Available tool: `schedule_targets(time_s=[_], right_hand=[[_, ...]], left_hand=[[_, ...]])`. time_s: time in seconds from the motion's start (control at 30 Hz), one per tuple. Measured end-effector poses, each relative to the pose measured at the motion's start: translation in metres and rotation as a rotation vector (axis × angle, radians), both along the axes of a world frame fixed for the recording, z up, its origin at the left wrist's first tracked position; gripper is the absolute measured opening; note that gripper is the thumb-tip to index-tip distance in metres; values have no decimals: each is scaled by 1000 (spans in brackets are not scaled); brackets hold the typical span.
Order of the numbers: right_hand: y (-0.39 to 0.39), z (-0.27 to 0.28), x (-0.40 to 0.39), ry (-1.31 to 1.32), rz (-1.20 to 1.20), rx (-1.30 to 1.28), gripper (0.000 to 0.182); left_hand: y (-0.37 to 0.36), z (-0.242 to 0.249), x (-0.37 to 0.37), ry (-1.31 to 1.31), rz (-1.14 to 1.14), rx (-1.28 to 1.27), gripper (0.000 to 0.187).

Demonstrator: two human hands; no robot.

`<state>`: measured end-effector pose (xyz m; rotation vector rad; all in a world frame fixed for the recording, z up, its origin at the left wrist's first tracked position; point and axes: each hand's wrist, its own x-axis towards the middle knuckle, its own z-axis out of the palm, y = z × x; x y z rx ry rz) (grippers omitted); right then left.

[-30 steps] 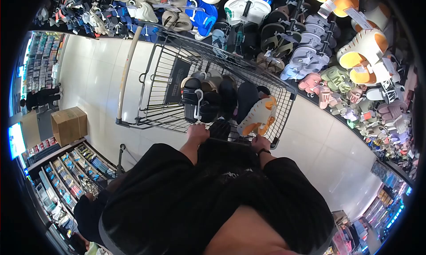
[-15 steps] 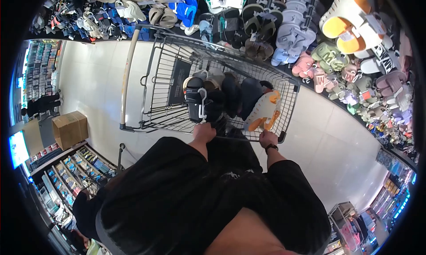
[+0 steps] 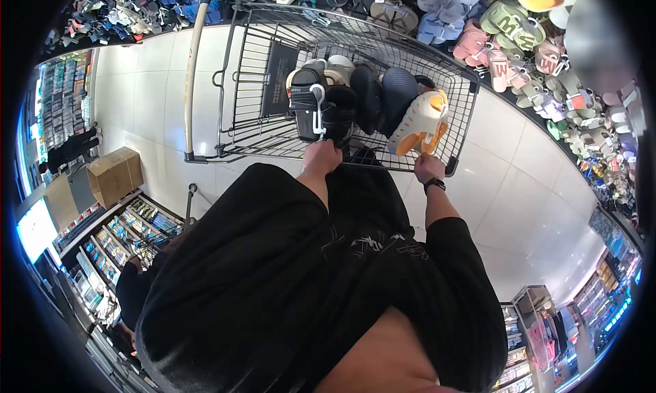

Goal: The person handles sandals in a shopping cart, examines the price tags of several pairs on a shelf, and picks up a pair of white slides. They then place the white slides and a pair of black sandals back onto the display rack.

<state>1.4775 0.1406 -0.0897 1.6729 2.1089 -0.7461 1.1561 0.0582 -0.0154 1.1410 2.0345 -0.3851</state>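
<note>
A metal shopping cart stands side-on in front of me. My left hand is closed around its near top rim, just below a black sandal with a white plastic hanger. Farther right, my right hand, with a dark watch on the wrist, grips the same rim close to the cart's corner. White-and-orange clogs lie inside beside that hand. Between the hands are dark slippers and more black footwear, with pale sandals behind.
Racks of hanging slippers and sandals run along the far side. The cart's pale push bar is at the left. A cardboard box stands left, near shelves and a person in dark clothes. Tiled floor extends right.
The cart, my hands and the footwear racks sit higher in the view. Both hands keep their grip on the rim, and the footwear in the cart lies in the same arrangement.
</note>
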Motion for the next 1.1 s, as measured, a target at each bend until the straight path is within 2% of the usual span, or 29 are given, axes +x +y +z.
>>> schedule_targets(time_s=[0.1,0.4,0.53,0.57,0.6,0.77,0.93,1.03,1.07,1.1], right_hand=[[-2,9,-2,8,-50,4,25],[3,12,-5,16,19,60,34],[14,19,-7,31,-17,-15,33],[15,14,-6,52,-16,-15,33],[17,14,-8,44,-20,-25,33],[18,18,-13,59,26,38,31],[15,11,-19,87,49,45,32],[14,7,-32,77,42,27,34],[14,8,-35,69,49,5,34],[14,9,-39,60,58,-17,34]], left_hand=[[-5,0,-1,20,-2,20,36],[-8,0,0,82,-10,60,38],[-7,-31,-8,116,-39,149,44],[-10,-29,-7,138,-29,246,42],[-3,-10,-5,118,-66,167,45],[6,-5,-12,85,58,108,40],[8,-46,-40,120,476,377,32],[26,-50,-73,187,529,567,29],[36,-47,-87,133,545,602,28],[45,-44,-100,176,457,630,35]])
